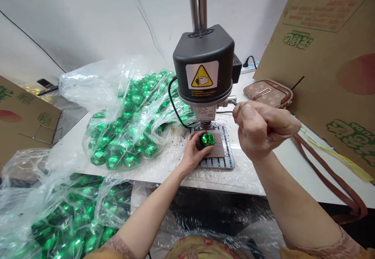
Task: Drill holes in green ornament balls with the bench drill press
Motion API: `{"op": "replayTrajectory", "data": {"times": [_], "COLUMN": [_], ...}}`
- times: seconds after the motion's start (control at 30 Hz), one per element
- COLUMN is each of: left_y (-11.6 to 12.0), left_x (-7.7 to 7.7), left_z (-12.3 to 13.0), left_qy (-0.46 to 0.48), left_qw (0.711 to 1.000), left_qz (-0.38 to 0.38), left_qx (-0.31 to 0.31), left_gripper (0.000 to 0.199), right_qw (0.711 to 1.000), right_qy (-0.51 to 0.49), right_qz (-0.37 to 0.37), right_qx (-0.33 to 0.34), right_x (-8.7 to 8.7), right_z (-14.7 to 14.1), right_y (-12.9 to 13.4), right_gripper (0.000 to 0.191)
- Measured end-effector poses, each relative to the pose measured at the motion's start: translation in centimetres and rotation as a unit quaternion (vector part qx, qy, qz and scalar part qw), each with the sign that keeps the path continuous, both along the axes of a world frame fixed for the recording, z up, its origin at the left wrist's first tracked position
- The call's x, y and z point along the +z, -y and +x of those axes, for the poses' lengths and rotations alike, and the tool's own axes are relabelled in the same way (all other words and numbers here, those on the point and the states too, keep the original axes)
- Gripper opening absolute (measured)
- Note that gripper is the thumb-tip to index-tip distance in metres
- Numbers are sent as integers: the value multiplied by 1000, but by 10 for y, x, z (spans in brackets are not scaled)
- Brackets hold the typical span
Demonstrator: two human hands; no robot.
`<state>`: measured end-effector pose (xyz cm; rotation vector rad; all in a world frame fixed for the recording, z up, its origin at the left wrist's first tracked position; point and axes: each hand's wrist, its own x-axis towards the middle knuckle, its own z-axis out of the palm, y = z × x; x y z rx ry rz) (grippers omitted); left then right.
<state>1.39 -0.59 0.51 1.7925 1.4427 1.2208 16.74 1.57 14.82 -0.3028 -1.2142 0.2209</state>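
My left hand (195,149) grips a shiny green faceted ball (208,139) from its left side, under the drill bit. The ball rests at a brown board (218,145) on the slotted metal base (230,158) of a bench drill press (203,65). The bit comes down onto the top of the ball; whether it has entered cannot be made out. My right hand (258,126) is closed around the drill press's feed lever (233,102), whose far end the fingers hide.
Clear plastic bags of green faceted balls lie on the table (164,175) at left (125,122) and below its front edge (79,212). Dark shavings surround the base. A brown patterned purse (268,93) with a strap and a cardboard box (331,71) stand at right; another box (23,122) is at left.
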Motion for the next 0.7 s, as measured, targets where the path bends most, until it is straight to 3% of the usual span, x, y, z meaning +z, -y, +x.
{"op": "replayTrajectory", "data": {"times": [0.17, 0.33, 0.7], "left_y": [0, 0, 0], "left_x": [-1, -2, 0], "left_z": [0, 0, 2], "left_qy": [4, 6, 10], "left_qw": [1000, 1000, 1000], "left_qz": [3, 9, 16], "left_qx": [-6, 0, 4], "left_gripper": [53, 53, 49], "right_qw": [1000, 998, 993], "right_qy": [23, 17, 47], "right_qz": [0, 56, 100], "right_qx": [-8, 11, 36], "right_x": [-7, -12, -26], "right_z": [3, 3, 7], "right_y": [3, -1, -3], "right_gripper": [46, 46, 43]}}
